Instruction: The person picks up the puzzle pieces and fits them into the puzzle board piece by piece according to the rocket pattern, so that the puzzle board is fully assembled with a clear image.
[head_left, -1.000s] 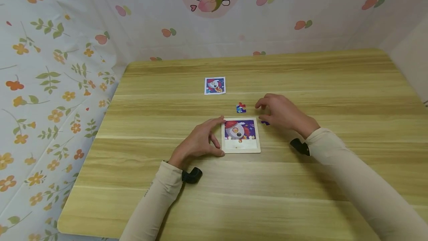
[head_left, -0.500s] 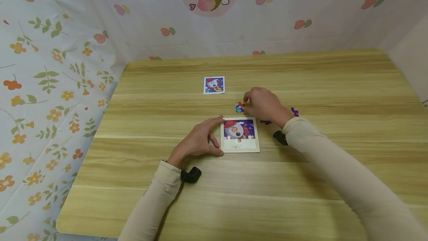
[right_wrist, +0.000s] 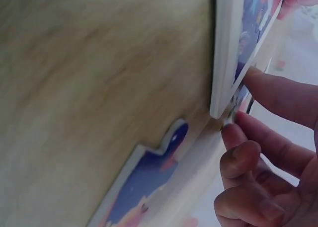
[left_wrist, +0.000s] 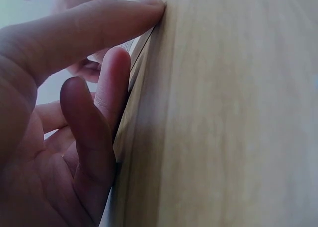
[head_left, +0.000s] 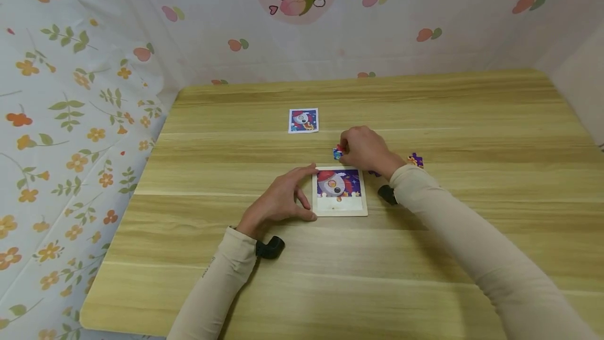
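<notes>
My left hand [head_left: 280, 195] holds a shallow square puzzle tray [head_left: 340, 213] by its left side, thumb at the near corner and forefinger at the far one. Joined pieces showing a rocket fill the tray's far part; its near strip is bare. Just beyond the tray, my right hand [head_left: 367, 150] pinches a red and blue puzzle piece [head_left: 337, 153] between thumb and fingers, which partly cover it. A purple piece [head_left: 374, 173] lies beside the tray under that hand, mostly hidden. Another purple and orange piece [head_left: 416, 160] rests by the right wrist.
A small picture card [head_left: 303, 120] with the same rocket lies farther back on the wooden table [head_left: 226, 167]. A white patterned curtain [head_left: 401, 20] hangs behind the table, and floral cloth [head_left: 71, 151] covers the left side.
My right hand has moved left from the tray's right side to the red and blue piece and now pinches it. The purple and orange piece has come into view. My left hand stays put.
</notes>
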`<state>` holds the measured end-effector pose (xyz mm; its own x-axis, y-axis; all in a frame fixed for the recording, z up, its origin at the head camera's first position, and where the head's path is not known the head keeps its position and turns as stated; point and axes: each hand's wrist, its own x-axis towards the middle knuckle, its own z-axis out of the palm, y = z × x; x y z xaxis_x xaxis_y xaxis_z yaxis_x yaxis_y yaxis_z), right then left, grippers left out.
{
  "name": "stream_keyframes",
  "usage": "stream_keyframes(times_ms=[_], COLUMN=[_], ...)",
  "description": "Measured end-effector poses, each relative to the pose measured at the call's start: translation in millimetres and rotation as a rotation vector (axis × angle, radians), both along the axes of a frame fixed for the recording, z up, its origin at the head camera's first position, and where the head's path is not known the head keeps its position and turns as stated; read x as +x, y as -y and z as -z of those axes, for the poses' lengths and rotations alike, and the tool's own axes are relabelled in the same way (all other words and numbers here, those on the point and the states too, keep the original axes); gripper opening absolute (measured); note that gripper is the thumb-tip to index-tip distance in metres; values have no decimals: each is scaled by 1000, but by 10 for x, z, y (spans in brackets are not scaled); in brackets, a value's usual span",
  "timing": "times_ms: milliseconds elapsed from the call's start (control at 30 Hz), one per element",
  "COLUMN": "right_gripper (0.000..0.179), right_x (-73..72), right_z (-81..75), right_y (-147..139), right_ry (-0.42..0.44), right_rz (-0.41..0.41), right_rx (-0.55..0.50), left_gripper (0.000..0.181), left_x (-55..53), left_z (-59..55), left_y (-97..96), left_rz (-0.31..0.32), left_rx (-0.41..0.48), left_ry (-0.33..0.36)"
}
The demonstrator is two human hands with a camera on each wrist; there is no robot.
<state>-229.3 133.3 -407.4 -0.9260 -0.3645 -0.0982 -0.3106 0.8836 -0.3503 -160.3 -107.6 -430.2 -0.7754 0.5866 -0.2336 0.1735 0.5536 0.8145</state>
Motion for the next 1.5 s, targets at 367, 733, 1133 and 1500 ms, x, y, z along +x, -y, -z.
stream_keyframes(times_ms=[367,733,1133,1500], right_gripper=[10,5,6,6], right_x=[12,103,352,536], right_z=[33,-4,-43,21], right_y=[33,-63,-179,-97], right_ry=[69,128,302,296], right_rz=[50,50,109,62], right_rx=[-183,-426,-507,-528], left_gripper=[97,98,96,96], left_x=[0,4,-15,-14], left_z=[37,15,8,9], left_y=[5,0,-8,1], left_rz=[14,14,12,17], left_rx=[1,7,13,8], left_ry=[-16,-17,-11,-23])
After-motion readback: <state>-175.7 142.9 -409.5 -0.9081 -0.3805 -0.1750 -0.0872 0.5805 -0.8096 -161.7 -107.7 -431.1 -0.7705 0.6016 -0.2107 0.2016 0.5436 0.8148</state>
